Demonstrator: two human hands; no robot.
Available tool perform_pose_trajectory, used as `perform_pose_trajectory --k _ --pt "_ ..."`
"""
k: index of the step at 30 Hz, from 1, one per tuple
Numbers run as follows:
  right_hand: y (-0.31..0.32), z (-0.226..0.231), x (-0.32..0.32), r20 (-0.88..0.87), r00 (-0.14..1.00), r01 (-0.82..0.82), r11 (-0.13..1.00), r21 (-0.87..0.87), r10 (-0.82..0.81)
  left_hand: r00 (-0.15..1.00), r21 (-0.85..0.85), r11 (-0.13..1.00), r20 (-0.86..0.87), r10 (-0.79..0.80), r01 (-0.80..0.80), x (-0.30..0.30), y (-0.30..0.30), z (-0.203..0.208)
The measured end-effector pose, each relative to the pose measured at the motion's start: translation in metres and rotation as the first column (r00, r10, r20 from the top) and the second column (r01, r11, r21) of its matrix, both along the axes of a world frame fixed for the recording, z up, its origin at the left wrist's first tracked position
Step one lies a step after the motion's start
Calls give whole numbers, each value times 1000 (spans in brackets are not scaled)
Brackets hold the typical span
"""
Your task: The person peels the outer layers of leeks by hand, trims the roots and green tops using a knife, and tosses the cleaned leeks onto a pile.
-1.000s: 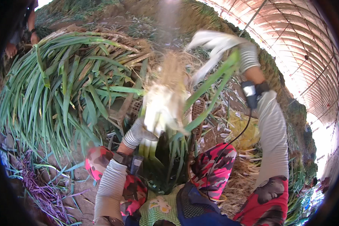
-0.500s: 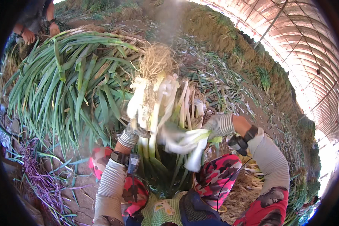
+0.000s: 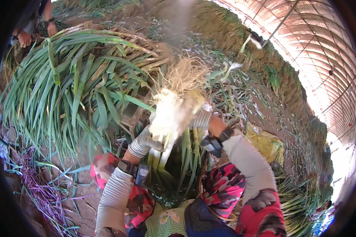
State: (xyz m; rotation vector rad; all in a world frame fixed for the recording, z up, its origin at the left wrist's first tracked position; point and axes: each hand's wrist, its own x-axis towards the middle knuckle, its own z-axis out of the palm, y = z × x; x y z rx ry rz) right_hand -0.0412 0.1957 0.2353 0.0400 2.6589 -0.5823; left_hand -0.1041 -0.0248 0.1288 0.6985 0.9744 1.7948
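A bunch of large green onions (image 3: 168, 114) stands roots up between my knees, its white shafts bright and its green leaves pointing down. My left hand (image 3: 145, 143), in a striped grey glove, is closed around the shafts. On the bunch's right side is my right hand (image 3: 201, 119); its fingers are hidden behind the shafts. Pale stripped leaf pieces (image 3: 230, 70) show at the upper right, apart from both hands.
A big heap of green onions (image 3: 75, 87) lies to the left. Purple strands (image 3: 41, 179) are at lower left, a yellow sack (image 3: 265, 144) at right. Leaf scraps cover the soil beyond. Another person's hands (image 3: 24, 38) are at upper left.
My right hand has moved left to the bunch and no longer holds the stripped leaves. Pale leaf pieces now show at upper right. The bunch tilts more to the right.
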Motion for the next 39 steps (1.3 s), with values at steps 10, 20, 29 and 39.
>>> perform_pose_trajectory --k 10,20,29,39 --pt "34 -40 -19 -536 828 22 965 -263 -165 983 -67 986 106 -147 155 -1 0 -16" --pt "164 228 -23 -767 621 762 353 543 -161 987 21 987 -12 162 -162 6 -19 -5" --pt "80 104 33 141 989 -34 848 529 -48 981 109 975 19 192 -193 -10 2 -17" --pt "27 176 23 -505 832 540 546 641 -231 981 135 972 31 190 -193 -20 30 -40"
